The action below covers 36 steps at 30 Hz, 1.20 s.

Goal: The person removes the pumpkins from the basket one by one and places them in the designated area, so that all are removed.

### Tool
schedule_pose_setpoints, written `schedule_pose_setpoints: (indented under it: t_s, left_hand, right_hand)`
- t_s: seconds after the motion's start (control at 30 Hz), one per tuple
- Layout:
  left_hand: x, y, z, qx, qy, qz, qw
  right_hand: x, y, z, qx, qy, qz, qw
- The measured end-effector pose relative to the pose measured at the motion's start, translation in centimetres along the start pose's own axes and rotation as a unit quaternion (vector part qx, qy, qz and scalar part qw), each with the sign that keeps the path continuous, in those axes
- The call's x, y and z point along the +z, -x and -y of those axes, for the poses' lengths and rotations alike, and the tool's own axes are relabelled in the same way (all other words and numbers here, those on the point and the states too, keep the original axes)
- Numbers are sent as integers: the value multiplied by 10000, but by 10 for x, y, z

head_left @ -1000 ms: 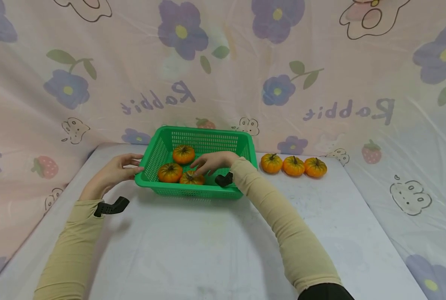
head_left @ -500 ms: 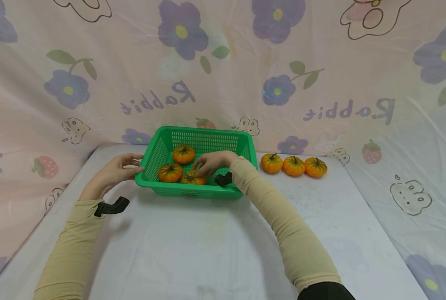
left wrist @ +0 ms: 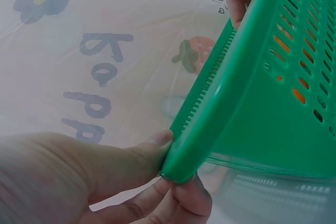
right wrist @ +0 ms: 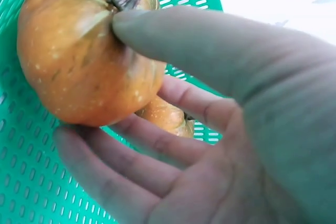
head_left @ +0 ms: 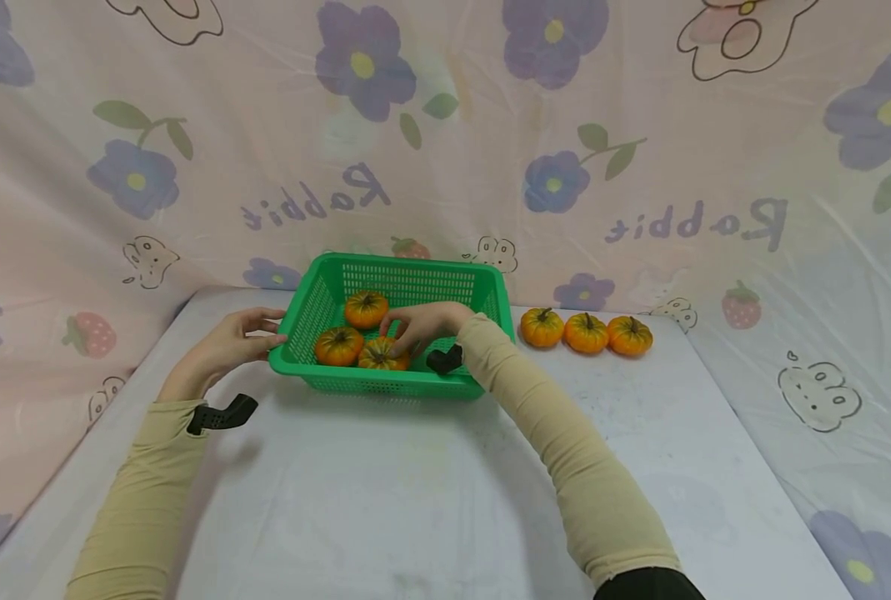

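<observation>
A green plastic basket (head_left: 385, 382) with perforated walls stands toward the back of the table. My left hand (head_left: 233, 340) pinches its left rim; in the left wrist view the thumb lies over the rim (left wrist: 207, 124) and the fingers curl beneath. Inside the basket, my right hand (head_left: 426, 323) holds a small orange pumpkin (head_left: 373, 357) near the front wall. Up close in the right wrist view, the thumb presses beside the stem of this pumpkin (right wrist: 79, 61) and the fingers reach round its lower side. Two other pumpkins, one behind (head_left: 366, 308) and one at left (head_left: 337, 346), sit close by.
Three more pumpkins (head_left: 586, 333) stand in a row on the white table (head_left: 385, 492), right of the basket. A printed cloth (head_left: 445, 150) with flowers and rabbits hangs behind and along both sides.
My right hand's fingers have shifted slightly and settled over the front pumpkin, which has moved only a little. My left hand and the basket stay where they were.
</observation>
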State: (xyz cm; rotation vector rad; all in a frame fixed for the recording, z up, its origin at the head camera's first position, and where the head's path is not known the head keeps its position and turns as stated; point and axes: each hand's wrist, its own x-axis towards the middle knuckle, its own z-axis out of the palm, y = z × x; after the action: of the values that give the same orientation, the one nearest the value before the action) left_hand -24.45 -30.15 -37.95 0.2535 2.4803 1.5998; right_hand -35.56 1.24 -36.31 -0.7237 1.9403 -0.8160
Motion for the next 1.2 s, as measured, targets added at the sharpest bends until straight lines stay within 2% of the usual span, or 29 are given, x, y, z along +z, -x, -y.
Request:
schedule_pose_setpoints:
  t_s: [0.6,1.2]
  left_hand:
    - [0,3,-1,-16,-28,-49,10000]
    - [1,1,-1,-72,-63,-1,10000]
  right_hand:
    - [4,2,6,-65,479,-128,9987]
    - [0,10,2,-417,219,-339,9983]
